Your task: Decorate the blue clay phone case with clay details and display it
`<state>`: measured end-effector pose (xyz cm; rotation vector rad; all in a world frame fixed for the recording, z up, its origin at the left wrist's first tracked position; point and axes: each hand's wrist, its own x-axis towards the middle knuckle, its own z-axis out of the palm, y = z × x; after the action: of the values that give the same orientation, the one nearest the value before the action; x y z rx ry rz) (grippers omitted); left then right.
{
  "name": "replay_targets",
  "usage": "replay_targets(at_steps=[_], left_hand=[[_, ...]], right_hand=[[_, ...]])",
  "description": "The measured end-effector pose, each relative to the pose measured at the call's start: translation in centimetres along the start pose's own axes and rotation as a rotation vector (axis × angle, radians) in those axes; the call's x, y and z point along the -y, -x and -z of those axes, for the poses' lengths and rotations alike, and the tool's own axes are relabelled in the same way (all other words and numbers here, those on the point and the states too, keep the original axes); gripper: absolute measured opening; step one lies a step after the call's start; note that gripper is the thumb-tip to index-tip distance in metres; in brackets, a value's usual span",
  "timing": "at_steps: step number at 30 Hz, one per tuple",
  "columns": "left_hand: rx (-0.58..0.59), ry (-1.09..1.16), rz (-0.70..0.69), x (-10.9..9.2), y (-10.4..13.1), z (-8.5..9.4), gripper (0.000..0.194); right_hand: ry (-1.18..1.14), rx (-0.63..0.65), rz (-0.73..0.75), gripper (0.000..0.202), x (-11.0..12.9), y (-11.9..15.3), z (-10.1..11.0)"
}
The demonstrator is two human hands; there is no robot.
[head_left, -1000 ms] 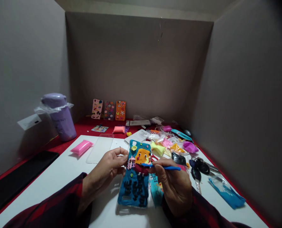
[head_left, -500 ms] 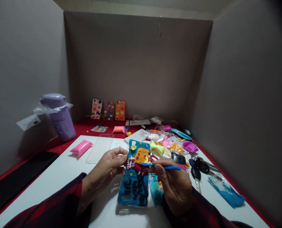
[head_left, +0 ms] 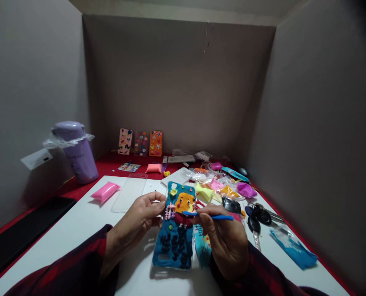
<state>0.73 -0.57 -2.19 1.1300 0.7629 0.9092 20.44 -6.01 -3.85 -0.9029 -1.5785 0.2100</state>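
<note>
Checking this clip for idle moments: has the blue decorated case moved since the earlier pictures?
No: against the clear case lying flat, the blue decorated case in the left hand shows no noticeable shift.

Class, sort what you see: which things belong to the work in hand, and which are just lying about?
In the work:
blue decorated case, held by the left hand
blue tool, in the right hand
probably the yellow packet and blue packet

Apparently just lying about:
purple bottle
keys
black slab at left
</note>
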Motion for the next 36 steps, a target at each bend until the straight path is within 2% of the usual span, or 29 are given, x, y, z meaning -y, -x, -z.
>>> replay_targets(at_steps=[9, 15, 36], left_hand=[[-0.009, 0.027, 0.008, -0.34, 0.15, -0.21, 0.025], [-0.026, 0.023, 0.001, -0.26, 0.08, -0.20, 0.026], [-0.016, -0.005, 0.012, -0.28, 0.02, -0.16, 0.023]], right_hand=[[-0.030, 0.001, -0.037, 0.009, 0.14, -0.15, -0.12], [-0.037, -0.050, 0.020, 0.009, 0.15, -0.12, -0.02], [-0.017, 0.013, 0.007, 0.009, 0.13, -0.26, 0.04]])
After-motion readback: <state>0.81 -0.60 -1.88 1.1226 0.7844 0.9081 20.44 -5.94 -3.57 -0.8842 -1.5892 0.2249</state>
